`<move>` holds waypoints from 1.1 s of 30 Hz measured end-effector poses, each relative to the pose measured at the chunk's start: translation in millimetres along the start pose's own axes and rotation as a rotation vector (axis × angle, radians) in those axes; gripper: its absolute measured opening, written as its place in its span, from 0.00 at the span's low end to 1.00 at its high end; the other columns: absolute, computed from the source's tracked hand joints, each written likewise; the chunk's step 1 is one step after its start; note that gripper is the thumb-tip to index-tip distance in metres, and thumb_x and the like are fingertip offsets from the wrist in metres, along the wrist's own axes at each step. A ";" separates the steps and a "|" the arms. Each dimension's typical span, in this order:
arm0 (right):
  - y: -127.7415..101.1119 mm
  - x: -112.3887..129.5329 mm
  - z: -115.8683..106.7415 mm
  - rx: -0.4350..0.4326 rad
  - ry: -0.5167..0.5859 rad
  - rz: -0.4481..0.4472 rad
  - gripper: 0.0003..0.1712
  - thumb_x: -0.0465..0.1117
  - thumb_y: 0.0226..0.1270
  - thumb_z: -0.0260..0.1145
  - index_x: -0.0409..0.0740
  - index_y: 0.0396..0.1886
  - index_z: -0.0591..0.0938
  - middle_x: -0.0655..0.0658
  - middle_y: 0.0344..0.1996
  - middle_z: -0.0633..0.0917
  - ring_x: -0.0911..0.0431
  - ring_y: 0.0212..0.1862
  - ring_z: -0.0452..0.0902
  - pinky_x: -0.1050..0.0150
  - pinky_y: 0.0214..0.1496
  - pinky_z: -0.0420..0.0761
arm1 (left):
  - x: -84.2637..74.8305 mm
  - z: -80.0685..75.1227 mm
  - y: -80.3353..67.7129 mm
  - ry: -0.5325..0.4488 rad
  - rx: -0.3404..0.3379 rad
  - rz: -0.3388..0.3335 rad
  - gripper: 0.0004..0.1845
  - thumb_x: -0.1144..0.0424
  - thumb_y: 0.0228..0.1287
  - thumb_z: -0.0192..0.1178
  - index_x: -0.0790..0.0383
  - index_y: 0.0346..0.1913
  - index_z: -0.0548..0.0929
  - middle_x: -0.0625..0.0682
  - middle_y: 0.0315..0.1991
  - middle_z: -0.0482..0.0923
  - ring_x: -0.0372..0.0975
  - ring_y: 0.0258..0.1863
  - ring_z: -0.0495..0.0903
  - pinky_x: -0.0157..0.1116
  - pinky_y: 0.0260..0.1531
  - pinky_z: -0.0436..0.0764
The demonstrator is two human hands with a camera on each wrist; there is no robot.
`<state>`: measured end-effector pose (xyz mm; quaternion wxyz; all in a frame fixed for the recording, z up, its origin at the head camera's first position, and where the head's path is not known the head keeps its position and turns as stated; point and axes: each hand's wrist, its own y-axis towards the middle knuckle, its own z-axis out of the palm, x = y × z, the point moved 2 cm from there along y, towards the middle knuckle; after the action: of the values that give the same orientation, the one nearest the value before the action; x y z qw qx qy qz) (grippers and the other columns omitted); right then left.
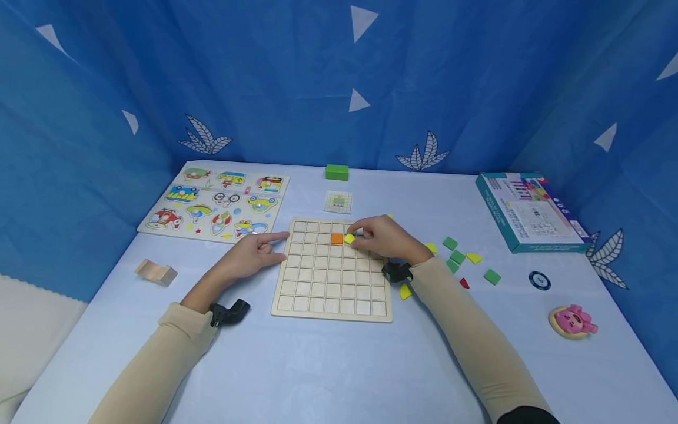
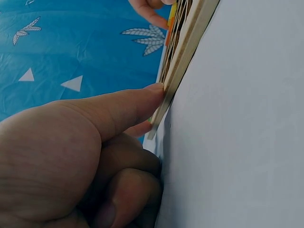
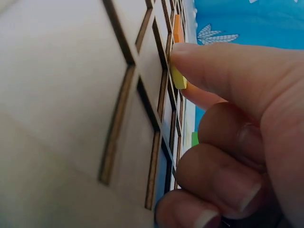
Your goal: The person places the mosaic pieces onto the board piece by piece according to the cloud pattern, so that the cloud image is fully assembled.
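Observation:
A wooden grid board [image 1: 332, 294] lies in the middle of the pale blue table. An orange square tile [image 1: 336, 238] sits in a cell near its far edge. My right hand [image 1: 382, 237] pinches a yellow tile [image 1: 349, 238] just right of the orange one, right over the board; the yellow tile [image 3: 177, 79] shows between thumb and forefinger, with the orange tile [image 3: 178, 29] beyond it. My left hand [image 1: 253, 254] lies on the table at the board's left side, its forefinger [image 2: 124, 105] stretched out and touching the board's edge [image 2: 186, 52], the other fingers curled.
Loose green, yellow and red tiles [image 1: 458, 257] lie right of the board. A small pattern card [image 1: 338, 202] and a green block [image 1: 336, 172] lie behind it. A vehicle puzzle [image 1: 217, 201] sits far left, a wooden piece [image 1: 156, 272] left, a box [image 1: 527, 211] and a pink toy [image 1: 574, 321] right.

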<state>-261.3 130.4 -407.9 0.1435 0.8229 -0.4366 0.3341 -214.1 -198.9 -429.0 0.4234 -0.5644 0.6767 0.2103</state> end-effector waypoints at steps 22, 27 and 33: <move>-0.2 -1.6 1.6 0.044 0.036 -0.035 0.18 0.40 0.75 0.65 0.50 0.62 0.85 0.52 0.13 0.62 0.57 0.17 0.54 0.63 0.27 0.60 | 0.0 -0.5 0.0 0.007 -0.002 0.023 0.30 0.54 0.68 0.69 0.50 0.72 0.76 0.45 0.16 0.58 0.39 0.16 0.58 0.37 0.24 0.63; 0.2 0.0 1.4 0.038 0.027 -0.030 0.18 0.40 0.75 0.65 0.50 0.62 0.85 0.51 0.13 0.63 0.57 0.18 0.56 0.62 0.27 0.61 | 0.2 -1.1 -0.8 0.002 -0.006 0.024 0.30 0.54 0.68 0.68 0.50 0.72 0.76 0.45 0.16 0.58 0.39 0.16 0.58 0.37 0.24 0.63; -9.9 4.4 -10.8 -0.024 -0.035 0.000 0.17 0.43 0.73 0.67 0.49 0.60 0.86 0.51 0.15 0.66 0.56 0.18 0.59 0.62 0.26 0.62 | 0.4 -0.4 -0.4 -0.001 0.000 0.015 0.31 0.53 0.68 0.69 0.49 0.72 0.75 0.45 0.16 0.58 0.39 0.16 0.58 0.36 0.23 0.63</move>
<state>-256.2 139.1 -396.5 0.1457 0.8269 -0.4429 0.3145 -213.9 -199.5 -429.1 0.4222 -0.5592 0.6806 0.2139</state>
